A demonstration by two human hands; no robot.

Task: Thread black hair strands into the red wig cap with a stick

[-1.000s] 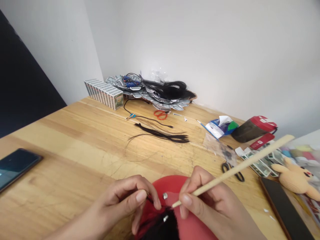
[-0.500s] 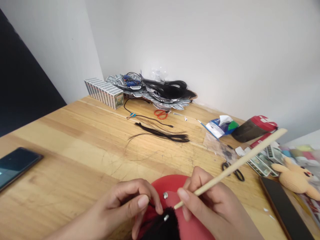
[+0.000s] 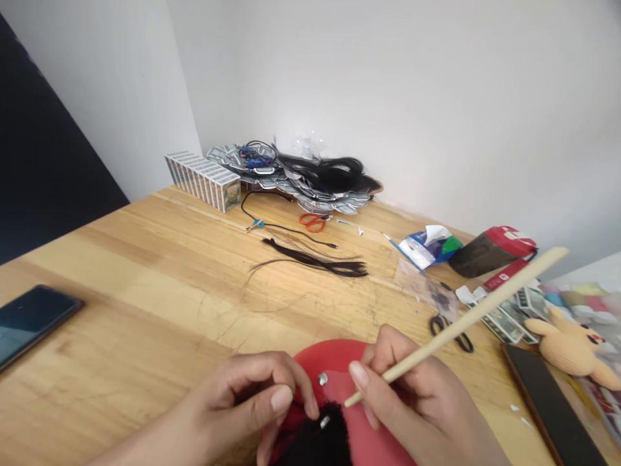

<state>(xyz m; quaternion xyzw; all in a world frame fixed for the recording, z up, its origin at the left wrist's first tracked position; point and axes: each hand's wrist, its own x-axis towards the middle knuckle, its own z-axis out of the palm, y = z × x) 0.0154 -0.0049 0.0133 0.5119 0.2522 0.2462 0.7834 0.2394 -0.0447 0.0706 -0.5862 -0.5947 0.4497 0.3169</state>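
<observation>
Now | right hand (image 3: pixel 412 388) grips wooden stick (image 3: pixel 466 321) | clear bag (image 3: pixel 422 286) holds dark bits (image 3: pixel 440 301)

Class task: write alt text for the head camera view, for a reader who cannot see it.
Two hands work over a red rounded form with a tuft of black hair on it: the right hand holds a long wooden stick like a pencil, the left hand curls beside the hair. Loose black hair strands lie on the wooden table.
</observation>
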